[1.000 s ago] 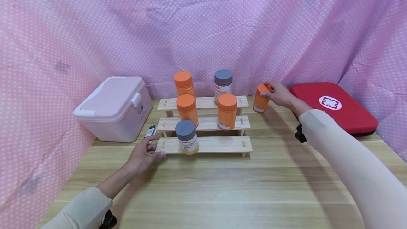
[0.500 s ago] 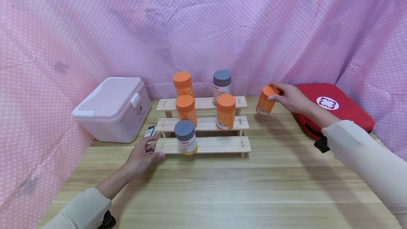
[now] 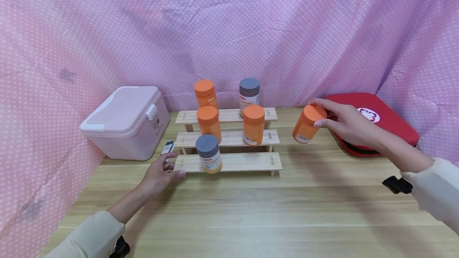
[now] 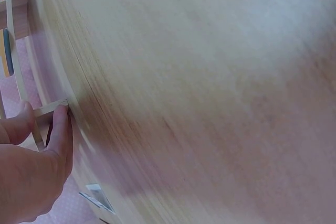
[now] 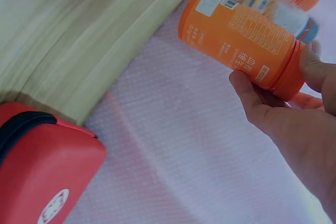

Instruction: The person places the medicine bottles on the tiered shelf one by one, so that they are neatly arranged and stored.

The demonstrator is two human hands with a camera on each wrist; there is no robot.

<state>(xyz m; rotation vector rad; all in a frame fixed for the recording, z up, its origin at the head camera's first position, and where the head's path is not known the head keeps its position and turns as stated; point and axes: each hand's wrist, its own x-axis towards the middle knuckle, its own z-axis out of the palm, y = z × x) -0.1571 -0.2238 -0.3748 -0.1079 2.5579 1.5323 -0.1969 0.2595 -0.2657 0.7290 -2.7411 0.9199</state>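
My right hand (image 3: 349,124) grips an orange pill bottle (image 3: 305,128) by its orange lid, to the right of a three-tier wooden rack (image 3: 247,163). The bottle is tilted, its base pointing down and left, and looks lifted off the table. Its printed label (image 5: 239,38) faces the right wrist camera. My left hand (image 3: 159,176) pinches the left end of the rack's lowest tier, thumb in front; the left wrist view shows the fingers on the rack's end piece (image 4: 50,108). On that tier stands a grey-lidded bottle (image 3: 209,156).
The middle tier bears two orange bottles (image 3: 253,126); the top tier has an orange bottle (image 3: 206,94) and a grey-lidded one (image 3: 249,96). A pink lidded box (image 3: 125,122) stands left, a red case (image 3: 376,118) right. A small white box (image 3: 167,147) lies behind my left hand.
My right hand has raised the orange bottle and carried it to the right and nearer, tilting it more. My left hand stays at the rack's end.
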